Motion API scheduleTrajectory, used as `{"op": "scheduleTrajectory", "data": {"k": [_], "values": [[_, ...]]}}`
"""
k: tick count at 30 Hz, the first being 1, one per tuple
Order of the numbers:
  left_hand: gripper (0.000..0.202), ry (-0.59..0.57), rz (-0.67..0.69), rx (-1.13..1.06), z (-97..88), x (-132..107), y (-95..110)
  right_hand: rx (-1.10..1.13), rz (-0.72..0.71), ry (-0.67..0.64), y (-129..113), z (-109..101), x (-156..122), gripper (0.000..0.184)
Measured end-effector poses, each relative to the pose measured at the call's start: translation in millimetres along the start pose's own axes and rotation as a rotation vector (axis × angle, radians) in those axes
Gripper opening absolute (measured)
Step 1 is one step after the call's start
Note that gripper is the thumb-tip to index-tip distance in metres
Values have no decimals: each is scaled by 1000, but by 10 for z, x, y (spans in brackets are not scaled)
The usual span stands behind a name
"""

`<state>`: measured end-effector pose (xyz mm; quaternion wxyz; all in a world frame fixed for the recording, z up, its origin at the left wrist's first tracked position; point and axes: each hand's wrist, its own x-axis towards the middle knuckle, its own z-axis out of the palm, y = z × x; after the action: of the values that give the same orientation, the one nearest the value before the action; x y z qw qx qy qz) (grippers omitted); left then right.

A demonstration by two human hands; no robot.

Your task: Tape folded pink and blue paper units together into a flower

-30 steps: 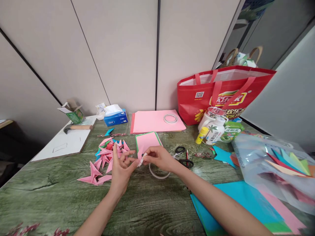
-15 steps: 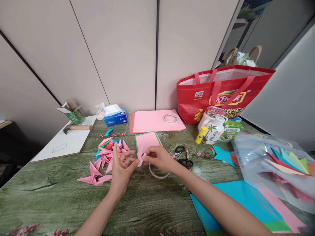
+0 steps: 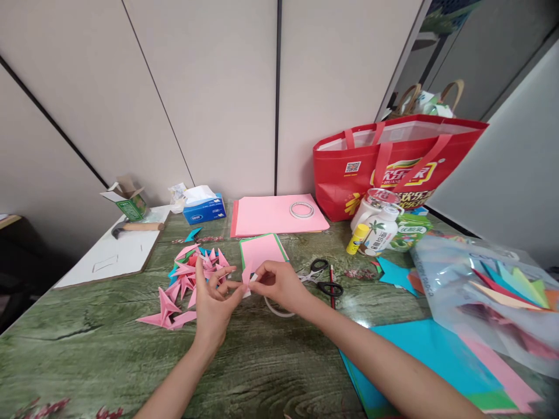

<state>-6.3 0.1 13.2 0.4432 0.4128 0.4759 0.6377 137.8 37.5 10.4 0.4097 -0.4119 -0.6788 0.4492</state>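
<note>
My left hand (image 3: 215,305) pinches a small pink folded paper piece (image 3: 247,271) between thumb and a finger, its other fingers raised. Thumb and fingertips of my right hand (image 3: 278,284) close on the same piece from the right, at a small white strip partly hidden by them. Beneath my right hand lies a white tape ring (image 3: 279,314), partly covered. Just left of my left hand is a pile of folded paper pieces (image 3: 183,281), mostly pink, some blue and red. Small pink and green paper sheets (image 3: 262,247) lie behind my fingertips.
Black-handled scissors (image 3: 328,288) and a red pencil (image 3: 332,279) lie right of my hands. Farther right are a glue stick (image 3: 357,239), white bottle (image 3: 379,235), red bag (image 3: 336,180), plastic bag (image 3: 441,285) and blue sheets (image 3: 406,355). A tissue box (image 3: 204,210) and hammer (image 3: 140,227) lie left.
My right fingertips have shifted slightly left and down on the pink piece, closer to my left fingertips. The white strip shows less now.
</note>
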Motion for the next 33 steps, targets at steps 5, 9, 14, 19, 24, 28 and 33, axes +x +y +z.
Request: {"op": "scheduleTrajectory", "data": {"k": [5,9,14,19,24,28,33], "values": [[107,-18,29,5,0,3,-9,-124,14,47,-22,6,-18,18],[106,-27,55,12,-2,4,-8,-126,50,56,-58,-5,-24,19],[104,-54,94,33,-15,2,-18,169,147,-12,-74,-59,0,36],[101,-123,185,86,0,-41,-25,353,167,-194,-86,-106,13,36],[97,-111,425,189,-3,-52,-9,157,-33,-199,-154,-136,-21,13],[95,-146,627,200,-53,-42,-33,-14,-183,-181,-214,-167,-47,3],[105,-192,808,258,-153,-70,-92,190,-36,-271,-284,-236,-40,10]]}}
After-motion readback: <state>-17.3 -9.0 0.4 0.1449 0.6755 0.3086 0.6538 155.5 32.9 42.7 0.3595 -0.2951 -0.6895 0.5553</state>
